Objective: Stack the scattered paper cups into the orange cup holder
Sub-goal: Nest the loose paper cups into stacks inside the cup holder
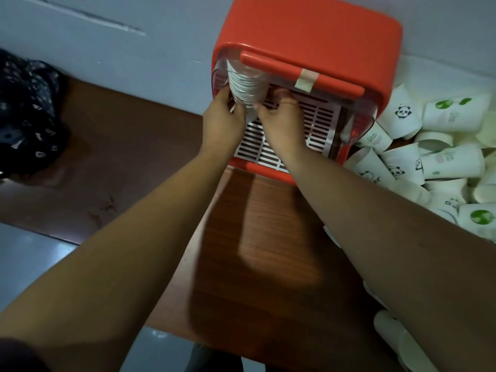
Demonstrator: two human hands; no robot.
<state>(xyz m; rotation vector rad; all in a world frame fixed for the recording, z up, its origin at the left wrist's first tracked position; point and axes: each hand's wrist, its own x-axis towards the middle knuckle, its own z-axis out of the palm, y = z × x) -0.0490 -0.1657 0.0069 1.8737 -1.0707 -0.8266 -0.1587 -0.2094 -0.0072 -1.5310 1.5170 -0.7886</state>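
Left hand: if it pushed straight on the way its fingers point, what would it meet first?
The left hand already touches the stack of cups; pushed further, it would likely meet the orange cup holder wall behind. Depth is unclear.

White stacked paper cups [248, 87] stand between both hands inside the orange plastic cup holder [308, 36]; loose white paper cups [429, 151] lie right of the right hand [279, 114]

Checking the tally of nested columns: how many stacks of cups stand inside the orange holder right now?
1: a single cup stack at the left end of the orange holder, gripped between the left hand and right hand. The lid bar could hide more behind it.
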